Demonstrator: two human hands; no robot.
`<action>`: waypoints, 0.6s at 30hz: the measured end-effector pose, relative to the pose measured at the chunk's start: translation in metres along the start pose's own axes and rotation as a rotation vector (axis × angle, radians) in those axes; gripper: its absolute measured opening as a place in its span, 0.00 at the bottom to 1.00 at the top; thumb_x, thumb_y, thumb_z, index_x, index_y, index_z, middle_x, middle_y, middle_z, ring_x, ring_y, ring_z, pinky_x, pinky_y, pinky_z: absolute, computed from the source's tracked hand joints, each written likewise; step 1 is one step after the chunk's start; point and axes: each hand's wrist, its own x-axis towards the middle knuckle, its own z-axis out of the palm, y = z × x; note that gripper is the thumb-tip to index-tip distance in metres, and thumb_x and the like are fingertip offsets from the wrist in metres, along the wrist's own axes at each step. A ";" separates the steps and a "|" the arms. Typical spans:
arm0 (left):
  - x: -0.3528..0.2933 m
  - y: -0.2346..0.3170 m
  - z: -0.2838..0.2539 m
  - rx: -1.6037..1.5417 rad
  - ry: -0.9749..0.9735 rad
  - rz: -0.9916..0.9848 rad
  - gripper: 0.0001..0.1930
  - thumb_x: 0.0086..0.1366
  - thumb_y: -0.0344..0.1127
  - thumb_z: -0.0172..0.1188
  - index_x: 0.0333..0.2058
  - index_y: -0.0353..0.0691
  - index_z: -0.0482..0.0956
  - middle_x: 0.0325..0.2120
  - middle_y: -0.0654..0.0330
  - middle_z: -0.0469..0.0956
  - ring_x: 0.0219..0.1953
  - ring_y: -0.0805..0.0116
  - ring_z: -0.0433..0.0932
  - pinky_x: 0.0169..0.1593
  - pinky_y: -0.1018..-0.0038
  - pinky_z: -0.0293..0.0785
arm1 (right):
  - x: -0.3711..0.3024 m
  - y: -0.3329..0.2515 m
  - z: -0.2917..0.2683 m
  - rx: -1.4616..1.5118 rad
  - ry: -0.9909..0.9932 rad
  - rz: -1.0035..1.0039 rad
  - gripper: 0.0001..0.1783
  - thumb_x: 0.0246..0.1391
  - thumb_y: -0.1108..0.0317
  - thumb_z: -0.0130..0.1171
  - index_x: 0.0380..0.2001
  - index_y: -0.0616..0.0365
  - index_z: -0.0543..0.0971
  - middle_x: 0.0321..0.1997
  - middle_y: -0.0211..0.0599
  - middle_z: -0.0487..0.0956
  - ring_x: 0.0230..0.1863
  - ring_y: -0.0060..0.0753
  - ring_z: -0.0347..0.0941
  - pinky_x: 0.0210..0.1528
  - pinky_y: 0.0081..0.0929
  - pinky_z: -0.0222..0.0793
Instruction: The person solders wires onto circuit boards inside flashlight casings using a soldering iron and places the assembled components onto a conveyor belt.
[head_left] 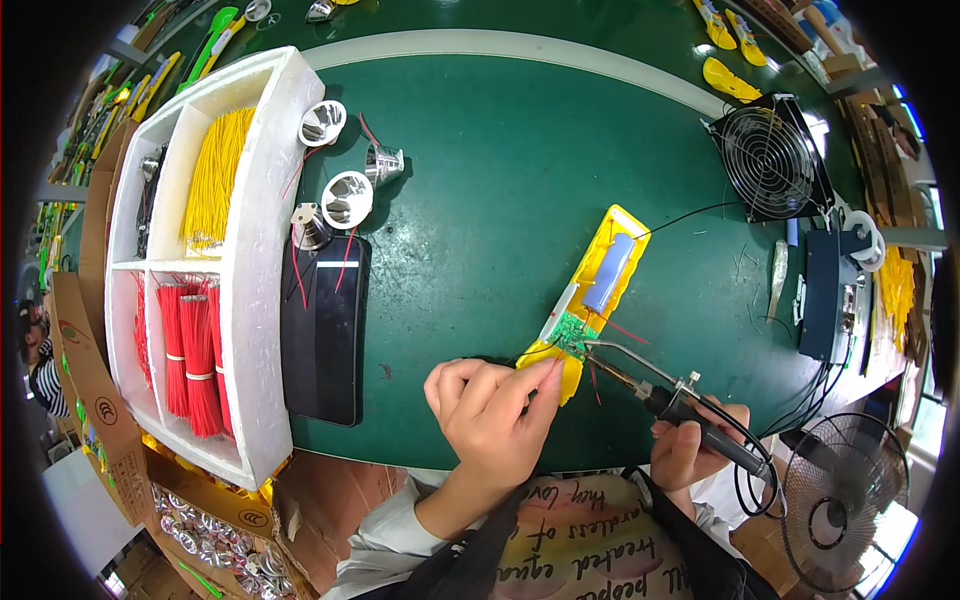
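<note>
The left hand point(490, 415) brings thumb and forefinger together at the lower end of a yellow case point(628, 223); whether they pinch a wire, I cannot tell. The right hand point(695, 445) curls around the handle of a soldering iron point(710, 428), its tip at the green circuit board point(572, 331) in the case. A bent metal tube point(630, 353) on the iron reaches over the board's edge. The case lies slanted on the green table point(470, 200), with a blue battery point(608, 273) above the board. Left stand a black tray point(325, 340), shiny cups point(347, 200) and a white foam box point(262, 220) of red and yellow wires; right, a square fan point(768, 160) and a dark box point(828, 295).
</note>
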 end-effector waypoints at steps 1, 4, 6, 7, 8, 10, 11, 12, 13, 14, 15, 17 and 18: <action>0.000 0.000 0.000 0.000 -0.001 -0.002 0.08 0.40 0.27 0.65 0.22 0.46 0.78 0.12 0.72 0.60 0.22 0.73 0.61 0.31 0.77 0.56 | 0.000 -0.001 0.000 0.013 -0.010 0.026 0.16 0.44 0.66 0.56 0.28 0.62 0.61 0.15 0.33 0.66 0.12 0.25 0.66 0.19 0.18 0.65; -0.002 -0.001 -0.001 0.033 -0.024 -0.020 0.07 0.39 0.32 0.65 0.22 0.48 0.78 0.15 0.72 0.65 0.24 0.73 0.64 0.36 0.73 0.56 | 0.000 -0.001 -0.001 0.001 -0.020 0.049 0.16 0.44 0.65 0.56 0.28 0.62 0.61 0.16 0.33 0.66 0.12 0.25 0.67 0.18 0.19 0.65; -0.001 0.000 0.000 0.023 -0.023 0.001 0.08 0.39 0.32 0.65 0.22 0.48 0.77 0.15 0.72 0.65 0.24 0.73 0.64 0.36 0.73 0.56 | 0.001 -0.001 -0.002 0.002 -0.021 0.043 0.16 0.44 0.65 0.56 0.28 0.62 0.61 0.16 0.33 0.66 0.12 0.25 0.67 0.18 0.19 0.65; -0.001 0.000 0.000 0.022 -0.024 0.000 0.08 0.39 0.32 0.65 0.22 0.48 0.77 0.15 0.72 0.65 0.24 0.73 0.64 0.36 0.73 0.56 | 0.001 -0.001 -0.003 0.005 -0.021 0.037 0.16 0.44 0.66 0.56 0.28 0.62 0.61 0.16 0.33 0.66 0.12 0.25 0.67 0.18 0.19 0.65; -0.002 0.000 0.000 0.023 -0.026 0.003 0.08 0.39 0.32 0.65 0.22 0.48 0.77 0.15 0.72 0.65 0.24 0.73 0.64 0.36 0.74 0.56 | 0.001 0.000 -0.003 0.004 -0.021 0.038 0.16 0.44 0.66 0.56 0.28 0.62 0.61 0.16 0.33 0.66 0.12 0.25 0.67 0.18 0.19 0.65; -0.002 -0.001 0.000 0.023 -0.029 0.006 0.08 0.39 0.32 0.65 0.22 0.48 0.77 0.15 0.72 0.65 0.24 0.73 0.64 0.36 0.74 0.56 | 0.001 0.000 -0.003 -0.001 -0.024 0.029 0.16 0.44 0.66 0.56 0.27 0.62 0.61 0.15 0.33 0.66 0.12 0.25 0.67 0.18 0.19 0.65; -0.002 -0.001 0.000 0.027 -0.029 0.006 0.08 0.39 0.32 0.65 0.22 0.48 0.77 0.15 0.72 0.65 0.24 0.73 0.63 0.36 0.74 0.56 | 0.001 -0.001 -0.002 -0.002 -0.025 0.030 0.16 0.44 0.66 0.56 0.27 0.62 0.61 0.15 0.33 0.66 0.12 0.25 0.67 0.18 0.19 0.65; -0.002 -0.001 -0.001 0.030 -0.030 0.006 0.08 0.39 0.32 0.65 0.22 0.48 0.77 0.15 0.72 0.66 0.24 0.73 0.63 0.36 0.74 0.56 | 0.001 -0.001 0.000 -0.003 -0.012 0.030 0.16 0.44 0.65 0.56 0.27 0.63 0.61 0.15 0.34 0.66 0.12 0.25 0.67 0.18 0.19 0.65; -0.002 -0.002 -0.001 0.031 -0.030 0.004 0.08 0.39 0.32 0.65 0.22 0.48 0.77 0.15 0.72 0.66 0.24 0.73 0.63 0.36 0.74 0.56 | 0.002 -0.002 0.000 -0.004 0.002 0.031 0.16 0.44 0.65 0.55 0.27 0.63 0.60 0.14 0.34 0.66 0.11 0.25 0.66 0.17 0.19 0.65; -0.002 -0.001 -0.001 0.028 -0.030 0.006 0.08 0.39 0.32 0.65 0.22 0.48 0.77 0.15 0.72 0.66 0.24 0.73 0.63 0.36 0.74 0.56 | 0.002 -0.002 0.000 -0.006 0.003 0.031 0.16 0.44 0.65 0.55 0.27 0.63 0.60 0.14 0.34 0.66 0.11 0.25 0.66 0.17 0.19 0.65; -0.001 0.000 -0.001 0.024 -0.029 0.007 0.08 0.39 0.32 0.65 0.21 0.48 0.77 0.15 0.73 0.66 0.24 0.73 0.64 0.36 0.74 0.56 | 0.002 -0.001 -0.002 -0.020 -0.011 0.024 0.17 0.44 0.65 0.56 0.27 0.63 0.60 0.14 0.34 0.66 0.11 0.25 0.66 0.17 0.19 0.65; -0.001 0.000 0.000 0.022 -0.032 0.008 0.08 0.39 0.32 0.65 0.21 0.48 0.77 0.15 0.73 0.66 0.24 0.73 0.64 0.36 0.74 0.56 | 0.002 -0.002 -0.002 -0.034 -0.025 0.017 0.17 0.44 0.65 0.56 0.26 0.63 0.60 0.14 0.34 0.65 0.11 0.25 0.66 0.17 0.18 0.65; -0.001 0.000 0.000 0.022 -0.033 0.010 0.08 0.39 0.32 0.65 0.21 0.48 0.77 0.15 0.73 0.66 0.24 0.73 0.64 0.36 0.74 0.56 | 0.002 -0.002 0.000 -0.024 -0.009 0.018 0.17 0.43 0.65 0.56 0.26 0.64 0.60 0.14 0.34 0.66 0.11 0.25 0.66 0.17 0.18 0.65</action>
